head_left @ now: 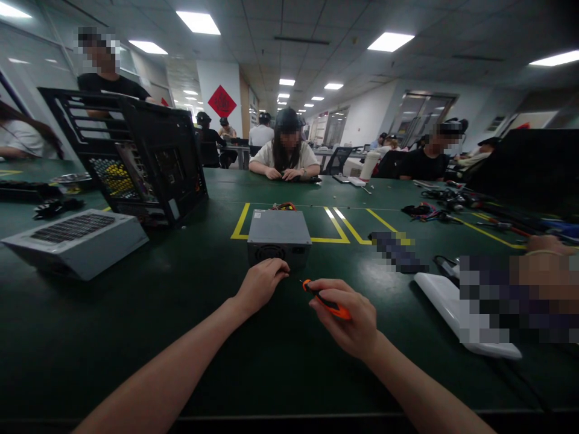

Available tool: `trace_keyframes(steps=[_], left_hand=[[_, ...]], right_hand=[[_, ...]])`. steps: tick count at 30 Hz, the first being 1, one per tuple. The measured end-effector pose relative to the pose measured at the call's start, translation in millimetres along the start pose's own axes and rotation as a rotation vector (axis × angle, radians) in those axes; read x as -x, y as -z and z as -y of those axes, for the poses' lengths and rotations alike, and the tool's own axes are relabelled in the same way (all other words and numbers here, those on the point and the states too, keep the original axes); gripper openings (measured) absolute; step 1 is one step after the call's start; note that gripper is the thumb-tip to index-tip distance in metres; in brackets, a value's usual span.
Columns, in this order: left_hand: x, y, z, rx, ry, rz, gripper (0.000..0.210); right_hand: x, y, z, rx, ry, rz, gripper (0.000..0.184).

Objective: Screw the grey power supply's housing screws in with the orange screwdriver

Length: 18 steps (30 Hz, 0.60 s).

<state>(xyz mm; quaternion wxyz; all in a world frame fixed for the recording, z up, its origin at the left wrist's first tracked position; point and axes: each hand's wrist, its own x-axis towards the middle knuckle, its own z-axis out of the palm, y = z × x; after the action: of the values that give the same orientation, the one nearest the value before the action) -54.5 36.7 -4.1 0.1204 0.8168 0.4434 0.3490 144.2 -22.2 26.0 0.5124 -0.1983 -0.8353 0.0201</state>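
bare forearms (174, 355) extend forward, a vented box (81, 241) at ten o'clock, the left hand (261, 280), its grip impossible to tell, by the grey power supply (278, 226) at twelve, the right hand (353, 314) clamped around an orange-and-black tool (337, 308) at one.

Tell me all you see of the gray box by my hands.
The gray box looks like a metal power supply, lying on the green table. A pale label marks its top; the near face has a round fan grille at left and a dark socket at right. Colored wires show behind it. Whether the left hand touches it is unclear.
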Motion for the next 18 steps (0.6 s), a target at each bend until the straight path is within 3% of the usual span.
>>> trace_keyframes(steps=[7, 11, 13, 16, 18], left_hand=[[-1.5, 3.9, -6.7, 0.075, -0.035, -0.156, 0.029], [-2.5, 4.1, -5.8, 0.200, 0.119, -0.250, 0.025], [-3.2, 1.9, -5.0, 0.360, 0.248, -0.171, 0.018], [-4.3, -3.4, -6.4, 0.717, 0.443, 0.042, 0.032], [-4.8, -6.0, -8.7, 0.938, 0.564, 0.115, 0.040]], right_hand=[[3.7, 1.1, -0.7, 0.142, 0.106, -0.031, 0.032], [3.8, 4.3, -2.5, 0.184, 0.109, -0.090, 0.033], [2.3, 6.0, -1.0, 0.196, 0.127, -0.095, 0.033], [-1.4, 7.5, 4.2, 0.241, 0.207, -0.049, 0.029], [-3.8, 7.7, 7.7, 0.270, 0.261, -0.010, 0.026]])
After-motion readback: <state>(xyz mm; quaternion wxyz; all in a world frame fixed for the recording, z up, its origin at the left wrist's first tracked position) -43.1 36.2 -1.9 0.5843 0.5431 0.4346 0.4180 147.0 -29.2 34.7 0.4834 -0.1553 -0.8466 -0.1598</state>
